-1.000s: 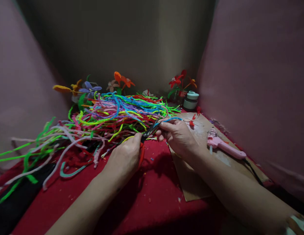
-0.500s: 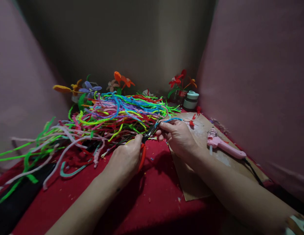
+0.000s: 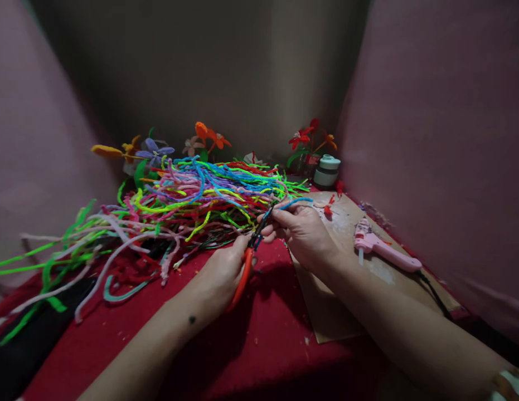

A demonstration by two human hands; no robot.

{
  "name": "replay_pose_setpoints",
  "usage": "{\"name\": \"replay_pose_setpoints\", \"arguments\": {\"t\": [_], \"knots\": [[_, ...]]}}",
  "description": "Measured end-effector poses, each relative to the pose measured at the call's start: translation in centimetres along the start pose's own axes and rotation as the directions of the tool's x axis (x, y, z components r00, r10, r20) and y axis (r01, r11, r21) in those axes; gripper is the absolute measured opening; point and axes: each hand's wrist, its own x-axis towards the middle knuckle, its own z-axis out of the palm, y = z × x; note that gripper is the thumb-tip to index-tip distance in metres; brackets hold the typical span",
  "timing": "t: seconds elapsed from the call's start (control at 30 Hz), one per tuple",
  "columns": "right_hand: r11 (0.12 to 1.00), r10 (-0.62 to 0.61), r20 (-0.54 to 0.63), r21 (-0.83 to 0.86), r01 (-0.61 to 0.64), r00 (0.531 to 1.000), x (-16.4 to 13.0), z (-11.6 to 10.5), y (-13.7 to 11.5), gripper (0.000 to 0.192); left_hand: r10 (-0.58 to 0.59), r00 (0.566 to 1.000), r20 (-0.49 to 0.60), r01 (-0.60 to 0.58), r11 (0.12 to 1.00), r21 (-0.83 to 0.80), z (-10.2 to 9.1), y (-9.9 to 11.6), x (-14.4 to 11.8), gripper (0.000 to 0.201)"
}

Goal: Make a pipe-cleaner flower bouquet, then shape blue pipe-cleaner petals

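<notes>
My left hand (image 3: 228,267) is closed around a pair of pliers (image 3: 245,273) with orange-red handles and dark, narrow jaws. The jaws point up and to the right, at the fingertips of my right hand (image 3: 307,234). Pinched in that hand is a blue pipe cleaner (image 3: 293,202), its free end curving out over the thumb side. Where the jaws meet the pipe cleaner is too small to make out. Just beyond both hands lies a big heap of pipe cleaners (image 3: 209,186) in many colours.
A pink glue gun (image 3: 384,253) rests on a brown board (image 3: 326,312) at right, near small red pieces (image 3: 328,210). Behind stand pipe-cleaner flowers (image 3: 154,150) and a pale green-lidded jar (image 3: 326,170). Red cloth (image 3: 271,323) covers the table; pink walls (image 3: 430,139) flank it.
The pliers have turned more upright, and more of their handle shows. My left hand has rolled and dropped slightly; my right hand stays nearly in place with the blue pipe cleaner.
</notes>
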Motion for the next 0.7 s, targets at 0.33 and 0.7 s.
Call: {"name": "replay_pose_setpoints", "arguments": {"t": [0.33,0.7], "knots": [[0.998,0.007,-0.047,-0.069,-0.010,0.999,-0.4,0.3,-0.5,0.011,-0.137,0.971,0.198,0.215,0.864,-0.455,-1.1,1.3,-0.6,0.022],[0.990,0.141,0.084,-0.009,-0.141,0.986,-0.9,0.1,0.8,0.007,-0.296,0.939,-0.174,0.061,0.644,-0.763,-1.8,2.2,0.1,0.048]]}}
